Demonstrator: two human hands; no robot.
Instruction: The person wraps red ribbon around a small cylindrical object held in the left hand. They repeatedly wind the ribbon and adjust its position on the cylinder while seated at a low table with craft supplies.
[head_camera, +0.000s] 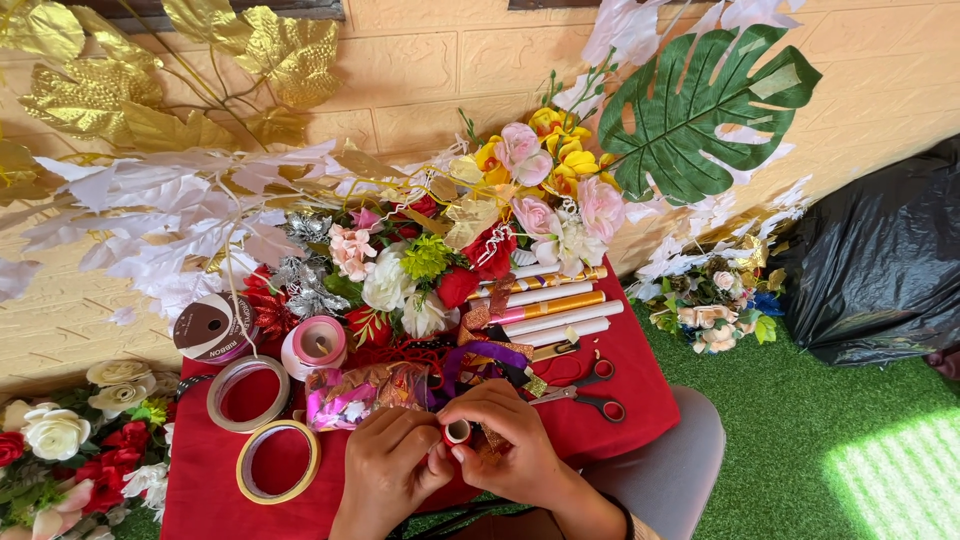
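My left hand (388, 462) and my right hand (512, 440) meet at the near edge of a small table with a red cloth (640, 390). Between the fingers of both sits a small red spool of tape or ribbon (457, 431) with a white core. Just beyond the hands lies a heap of pink, gold and purple ribbon scraps (365, 392). Red-handled scissors (590, 400) lie to the right of my right hand.
Two tape rings (277, 461) (247, 393) lie at the left, with a pink ribbon spool (315, 345) and a brown one (205, 327) behind. Rolled papers (550, 305) and artificial flowers (470, 240) fill the back. A black bag (880, 260) sits on green turf (800, 420) at the right.
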